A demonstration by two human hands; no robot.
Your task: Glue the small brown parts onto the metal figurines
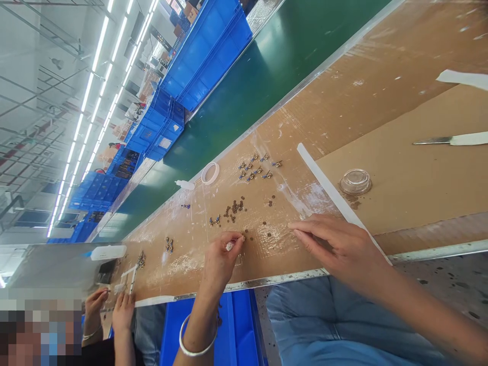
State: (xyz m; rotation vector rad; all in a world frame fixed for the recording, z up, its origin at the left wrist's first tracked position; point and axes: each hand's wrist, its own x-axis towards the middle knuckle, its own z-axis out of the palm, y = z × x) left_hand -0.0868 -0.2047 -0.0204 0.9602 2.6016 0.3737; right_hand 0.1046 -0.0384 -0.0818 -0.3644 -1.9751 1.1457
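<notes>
My left hand (pixel 224 254), with a bangle (pixel 198 352) on its wrist, is closed in a pinch near the table's front edge. A small pale thing shows between its fingers, too small to name. To the right, my right hand (pixel 330 241) has thumb and fingertips together over the table; anything between them is too small to make out. Small dark round pieces (pixel 235 207) lie in a loose pile beyond my left hand, with a few scattered between the hands. Farther back several small blue and metal parts (pixel 258 168) stand in a group.
A tape roll (pixel 210 173) and small white bottle (pixel 185 185) lie near the green belt (pixel 229 107). At right are a clear round dish (pixel 355 182), white strip (pixel 335 195) and knife (pixel 450 140). Another person's hands (pixel 122 310) work at far left. Blue crates (pixel 206 56) stand behind.
</notes>
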